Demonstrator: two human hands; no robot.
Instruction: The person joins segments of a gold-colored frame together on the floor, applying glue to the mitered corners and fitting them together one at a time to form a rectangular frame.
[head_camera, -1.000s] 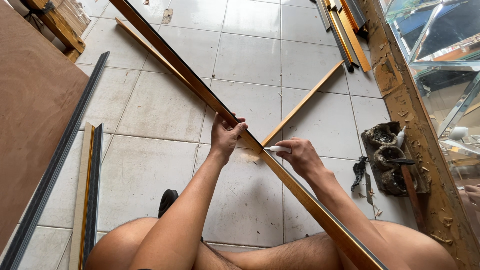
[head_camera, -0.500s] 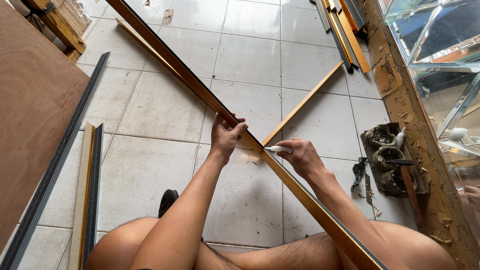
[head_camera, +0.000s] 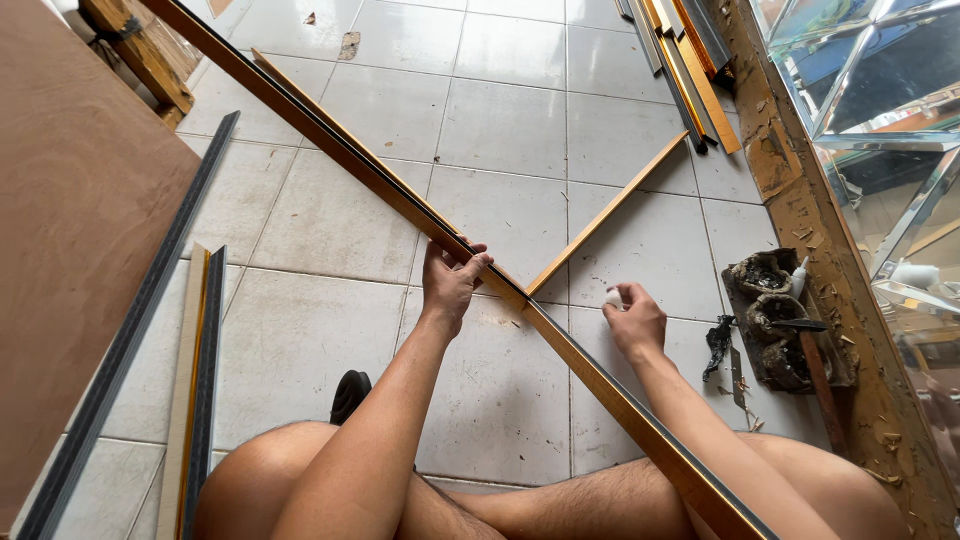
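Fig.: My left hand (head_camera: 450, 280) grips long wooden moulding strip (head_camera: 560, 335) lying diagonally over tiled floor (head_camera: 330, 230); right hand (head_camera: 632, 320) clenched on small white tube (head_camera: 612, 297) beside it. I'd keep strip steady w/ left.

So the big difference is the right hand (head_camera: 634, 322): half a second ago it sits right against the long wooden moulding strip (head_camera: 400, 195) with a small white object (head_camera: 612, 298) poking toward the left hand, and now it's pulled off to the side over the tiled floor (head_camera: 500, 120), clear of the strip, with that white object tucked in its fist. The left hand (head_camera: 450, 280) now grips a bit further up over the strip's top edge.
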